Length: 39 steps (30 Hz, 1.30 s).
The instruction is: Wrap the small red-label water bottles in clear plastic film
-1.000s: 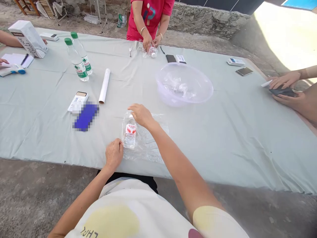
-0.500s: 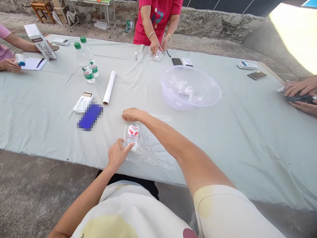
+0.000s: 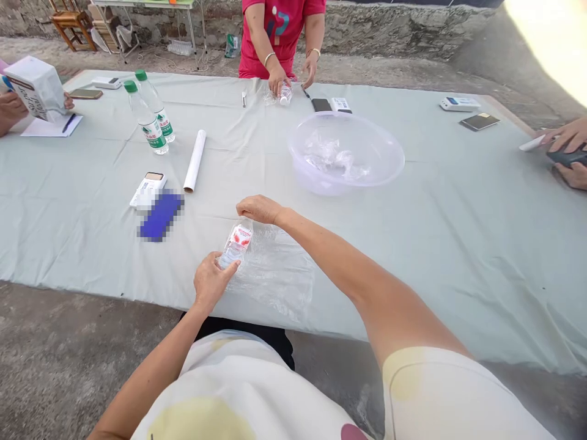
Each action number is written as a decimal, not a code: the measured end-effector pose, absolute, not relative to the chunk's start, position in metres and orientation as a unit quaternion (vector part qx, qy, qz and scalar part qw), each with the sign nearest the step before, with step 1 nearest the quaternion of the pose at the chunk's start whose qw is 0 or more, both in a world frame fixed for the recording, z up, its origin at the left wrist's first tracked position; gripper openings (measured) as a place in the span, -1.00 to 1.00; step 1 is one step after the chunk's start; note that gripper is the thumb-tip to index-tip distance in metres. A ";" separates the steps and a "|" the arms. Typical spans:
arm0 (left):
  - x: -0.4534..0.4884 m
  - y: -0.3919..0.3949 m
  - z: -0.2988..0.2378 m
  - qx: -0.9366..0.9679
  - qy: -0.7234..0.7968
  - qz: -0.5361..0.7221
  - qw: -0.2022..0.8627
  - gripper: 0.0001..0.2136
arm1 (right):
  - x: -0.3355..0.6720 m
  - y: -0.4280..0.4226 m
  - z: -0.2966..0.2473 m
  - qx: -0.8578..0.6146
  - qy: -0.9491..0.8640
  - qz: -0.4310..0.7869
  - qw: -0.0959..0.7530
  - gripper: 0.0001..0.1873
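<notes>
We have our left hand (image 3: 211, 282) at the near end of a small water bottle (image 3: 238, 237), its thumb on one side and its fingers on the other, pinching the bottle's base between them; our right hand (image 3: 260, 209) is at the far end, over the bottle's neck, with the fingers bent down and close together; we cannot tell whether their tips pinch the cap or the plastic around it. The bottle, with a red and white label, slants between our two hands, at the left edge of a sheet of clear plastic wrap (image 3: 287, 278) spread on the tablecloth (image 3: 413, 263); we cannot tell how much of the wrap lies over the bottle.

To the left of the bottle we see a blurred blue thing (image 3: 161, 218), and touching it a white power bank (image 3: 147, 188); farther off lies a white roll (image 3: 195, 160), and beyond it stand two bottles with green caps (image 3: 153, 139); to the right of the roll sits a wide clear tub (image 3: 316, 182) with crumpled plastic (image 3: 332, 157) inside; across the table a person in a pink shirt (image 3: 279, 40) has one hand on another small bottle (image 3: 285, 95).
</notes>
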State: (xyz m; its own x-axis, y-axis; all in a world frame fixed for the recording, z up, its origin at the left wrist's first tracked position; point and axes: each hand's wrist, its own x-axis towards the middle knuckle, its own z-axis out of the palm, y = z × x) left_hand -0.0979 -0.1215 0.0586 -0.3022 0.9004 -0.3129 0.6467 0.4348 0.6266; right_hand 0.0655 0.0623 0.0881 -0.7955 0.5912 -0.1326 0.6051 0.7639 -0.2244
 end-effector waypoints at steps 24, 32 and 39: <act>-0.120 -0.087 -0.011 0.789 0.559 0.235 -0.103 -0.64 | 0.137 0.039 0.002 0.363 0.897 -0.044 -0.246 -0.78; -0.120 -0.120 -0.008 0.866 0.422 0.225 -0.148 -0.67 | 0.141 0.027 -0.009 0.371 0.873 -0.081 -0.306 -0.72; -0.129 -0.156 0.030 0.927 0.282 0.243 -0.034 -0.76 | 0.115 0.016 0.006 0.478 0.814 -0.142 -0.297 -0.71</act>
